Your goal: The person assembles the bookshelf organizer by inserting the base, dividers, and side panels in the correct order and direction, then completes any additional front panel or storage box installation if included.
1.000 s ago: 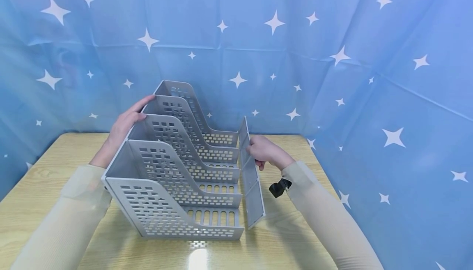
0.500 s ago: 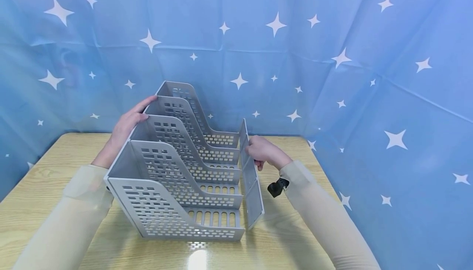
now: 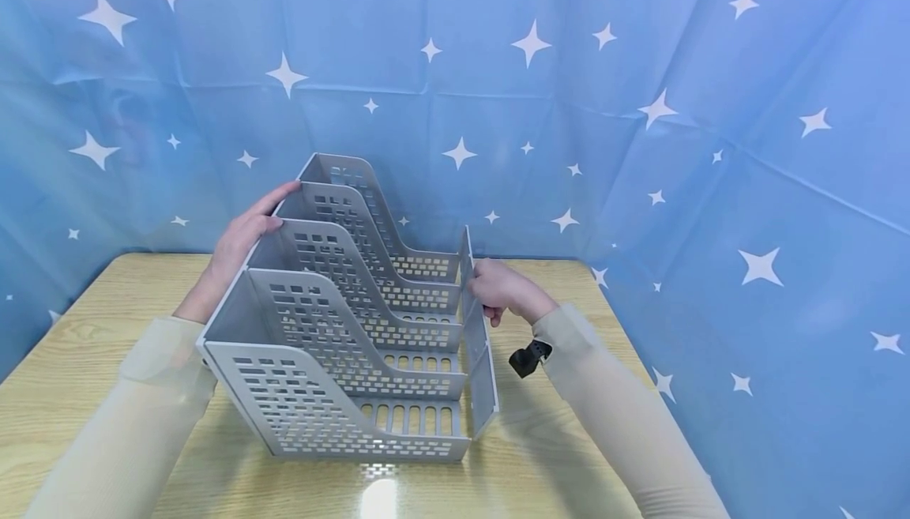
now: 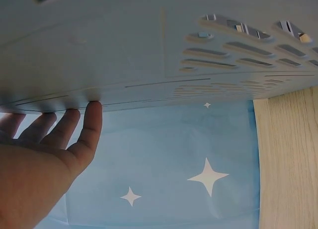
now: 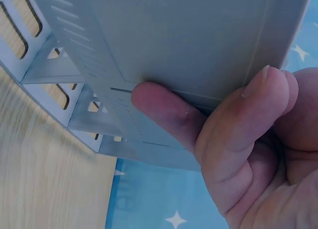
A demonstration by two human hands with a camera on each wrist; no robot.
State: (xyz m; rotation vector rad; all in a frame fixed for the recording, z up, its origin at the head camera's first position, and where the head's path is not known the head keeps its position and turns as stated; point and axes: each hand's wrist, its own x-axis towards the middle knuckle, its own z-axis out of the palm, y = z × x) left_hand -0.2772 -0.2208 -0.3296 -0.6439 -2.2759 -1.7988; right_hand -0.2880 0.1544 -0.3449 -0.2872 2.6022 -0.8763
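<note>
A grey plastic file rack [image 3: 398, 381] with several slotted dividers stands on the wooden table. My left hand [image 3: 238, 246] rests on its tall back, fingertips at the upper edge. In the left wrist view, the left fingers [image 4: 92, 127] are fairly straight against the grey back surface. At the rack's low front, my right hand [image 3: 508, 290] holds a long grey panel [image 3: 485, 393] upright. The panel's far end lies close to the divider ends, while its near end angles away. In the right wrist view, one finger lies against the panel [image 5: 174, 40]; the thumb's contact is hidden.
The light wooden table [image 3: 135, 361] meets a blue curtain [image 3: 455, 45] with white stars at the back and right. A small black device [image 3: 529, 359] sits at the right wrist. Slotted floors [image 3: 412, 416] show between the dividers.
My right hand has shifted slightly left, bringing the panel closer to the divider ends. The left hand and the rack stay where they were.
</note>
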